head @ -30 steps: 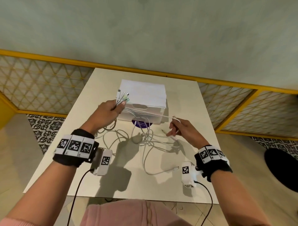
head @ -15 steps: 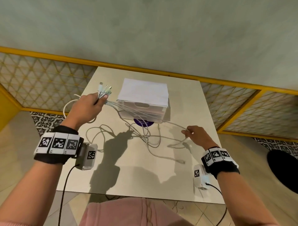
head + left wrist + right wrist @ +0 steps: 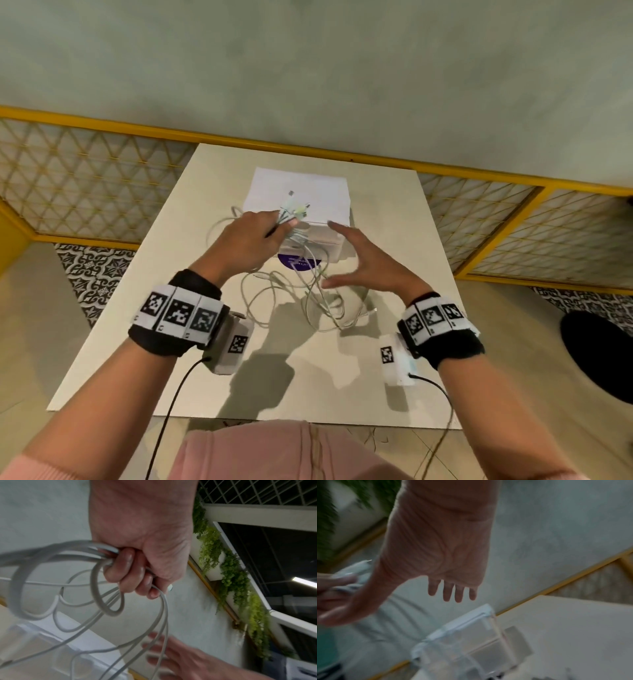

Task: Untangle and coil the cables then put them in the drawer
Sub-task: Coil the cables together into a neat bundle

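Note:
My left hand grips a bunch of white cables near their plug ends, held up in front of the small white drawer box. The cables' loose lengths hang down in a tangle on the beige table. My right hand hovers to the right of the bunch, fingers straight and spread, holding nothing. The drawer's front is closed as far as I can see.
A purple round sticker lies on the table just before the box. Yellow-framed lattice railing runs behind and beside the table. A dark round stool stands on the floor at the right. Hanging green plants show beyond.
My left hand has swung back right with the cable ends, to in front of the box. My right hand has let go of the cable it pulled and risen, open, toward the bunch.

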`<state>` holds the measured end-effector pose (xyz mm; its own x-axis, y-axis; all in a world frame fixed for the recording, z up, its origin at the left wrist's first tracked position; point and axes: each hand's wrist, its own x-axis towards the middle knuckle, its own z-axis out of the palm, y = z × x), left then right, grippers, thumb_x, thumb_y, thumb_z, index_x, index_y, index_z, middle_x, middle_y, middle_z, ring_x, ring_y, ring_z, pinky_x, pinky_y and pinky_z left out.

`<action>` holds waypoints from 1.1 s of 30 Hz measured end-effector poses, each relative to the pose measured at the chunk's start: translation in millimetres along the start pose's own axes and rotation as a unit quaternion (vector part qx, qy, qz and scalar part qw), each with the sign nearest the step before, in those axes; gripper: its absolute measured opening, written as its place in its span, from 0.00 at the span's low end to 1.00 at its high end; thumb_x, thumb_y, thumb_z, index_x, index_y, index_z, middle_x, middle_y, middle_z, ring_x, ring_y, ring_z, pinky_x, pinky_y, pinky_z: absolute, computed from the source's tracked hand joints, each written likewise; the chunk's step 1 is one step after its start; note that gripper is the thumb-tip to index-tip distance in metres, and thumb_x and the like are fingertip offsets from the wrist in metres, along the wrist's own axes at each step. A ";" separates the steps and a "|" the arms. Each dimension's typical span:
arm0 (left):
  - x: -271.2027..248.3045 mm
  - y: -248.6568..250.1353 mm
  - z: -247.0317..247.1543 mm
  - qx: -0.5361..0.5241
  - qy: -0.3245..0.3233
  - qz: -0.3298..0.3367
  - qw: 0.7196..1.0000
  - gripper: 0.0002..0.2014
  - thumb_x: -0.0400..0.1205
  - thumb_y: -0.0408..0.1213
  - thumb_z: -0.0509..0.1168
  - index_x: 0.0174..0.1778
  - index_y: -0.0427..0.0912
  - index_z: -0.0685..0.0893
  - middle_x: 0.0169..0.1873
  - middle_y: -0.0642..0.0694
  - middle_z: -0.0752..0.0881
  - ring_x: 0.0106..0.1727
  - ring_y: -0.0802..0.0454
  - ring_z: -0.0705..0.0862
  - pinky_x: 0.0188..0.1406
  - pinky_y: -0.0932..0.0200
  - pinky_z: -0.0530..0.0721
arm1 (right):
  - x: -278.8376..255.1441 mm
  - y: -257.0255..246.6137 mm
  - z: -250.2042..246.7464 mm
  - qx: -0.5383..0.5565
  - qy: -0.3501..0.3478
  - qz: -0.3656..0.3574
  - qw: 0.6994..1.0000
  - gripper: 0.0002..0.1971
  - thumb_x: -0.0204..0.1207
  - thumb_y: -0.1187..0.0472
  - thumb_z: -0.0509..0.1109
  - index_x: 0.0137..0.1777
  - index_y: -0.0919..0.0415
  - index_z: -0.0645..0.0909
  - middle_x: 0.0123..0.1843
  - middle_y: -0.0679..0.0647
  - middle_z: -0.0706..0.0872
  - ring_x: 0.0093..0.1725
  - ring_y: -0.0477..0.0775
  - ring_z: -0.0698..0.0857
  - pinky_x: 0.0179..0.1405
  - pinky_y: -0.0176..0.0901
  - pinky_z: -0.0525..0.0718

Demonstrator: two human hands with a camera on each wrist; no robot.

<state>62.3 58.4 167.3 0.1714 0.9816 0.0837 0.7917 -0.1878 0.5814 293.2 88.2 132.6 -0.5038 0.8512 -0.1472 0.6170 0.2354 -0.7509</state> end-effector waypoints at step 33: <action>-10.6 -6.2 22.3 -0.358 -0.058 -0.019 0.932 0.19 0.88 0.50 0.45 0.35 0.43 0.63 0.28 0.49 0.57 0.24 0.60 0.57 0.20 0.71 0.60 | 10.2 38.9 -17.9 -0.107 -0.151 0.135 0.973 0.30 0.74 0.53 0.74 0.76 0.55 0.71 0.71 0.47 0.77 0.72 0.51 0.76 0.68 0.35 0.70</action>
<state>68.6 48.5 144.7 0.2458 0.9693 -0.0113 0.2123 -0.0425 0.9763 322.9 114.4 113.4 -0.4412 0.7259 -0.5277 0.8471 0.1426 -0.5120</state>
